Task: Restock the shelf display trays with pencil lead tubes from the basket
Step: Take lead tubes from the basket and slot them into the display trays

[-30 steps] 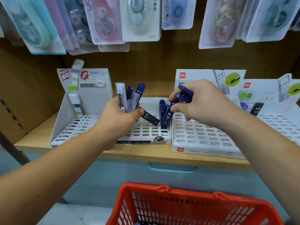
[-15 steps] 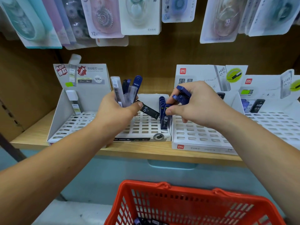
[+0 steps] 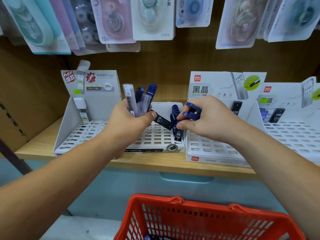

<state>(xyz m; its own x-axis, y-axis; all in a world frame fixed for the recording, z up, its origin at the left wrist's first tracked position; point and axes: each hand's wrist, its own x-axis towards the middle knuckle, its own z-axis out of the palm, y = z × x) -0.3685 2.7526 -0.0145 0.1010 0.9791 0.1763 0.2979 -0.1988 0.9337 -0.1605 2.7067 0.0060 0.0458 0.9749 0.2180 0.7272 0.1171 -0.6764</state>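
**Tubes held in both hands over the middle tray**

A bunch of tubes [image 3: 138,99] is gripped in the left hand [image 3: 128,120], above the middle tray [image 3: 155,141]. Their long axes are nearly upright, with the upper ends pointing up and a little away. One of them is clear and the others beside it are blue. A black tube [image 3: 161,121] marked 0.5 is pinched under the thumb of the same hand. It lies slanted, and its free end points down and to the right.

The right hand [image 3: 211,120] is curled. Blue tubes [image 3: 191,110] are held between its fingers, with their ends pointing left. The front tube [image 3: 177,134] of a blue row [image 3: 174,110] is pinched between its thumb and forefinger. This row stands along the right wall of the middle tray. The front tube leans, with its lower end down at the grid. Whether it is seated in a slot cannot be told.

A left tray [image 3: 78,135] is seen beside, with one white-capped tube [image 3: 81,110] standing at its back. The right tray [image 3: 207,148] is partly hidden by the right hand and forearm. All trays are set on a wooden shelf [image 3: 155,163], and tape packs [image 3: 150,18] are hung above. A red basket [image 3: 190,219] is placed below, in front of the shelf.
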